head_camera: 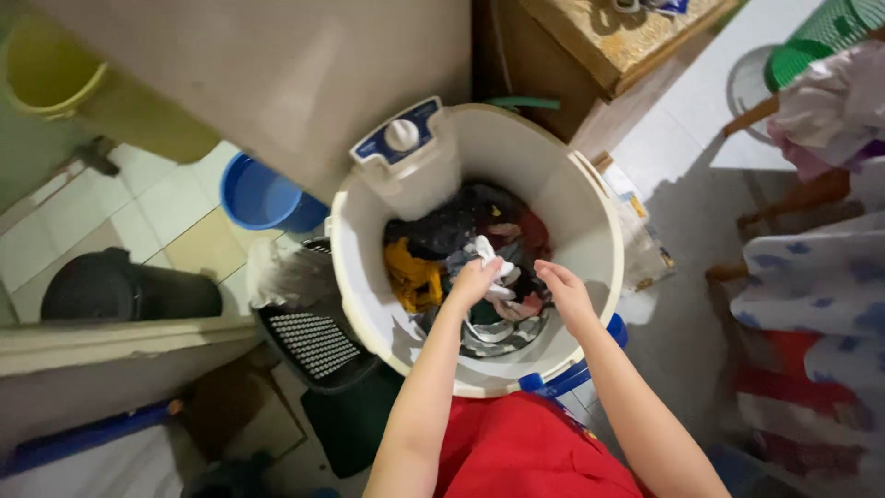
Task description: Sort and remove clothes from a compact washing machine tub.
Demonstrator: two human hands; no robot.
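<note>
Tiled floor; both hands (521, 286) in cream washer tub (590, 221), left clutching white cloth (490, 258).

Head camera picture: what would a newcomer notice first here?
The round white plastic washing tub fills the centre, packed with mixed coloured clothes. Over them, the left hand grips a white cloth and the right hand reaches in beside it. A blue plastic bucket stands on the floor at upper left.
</note>
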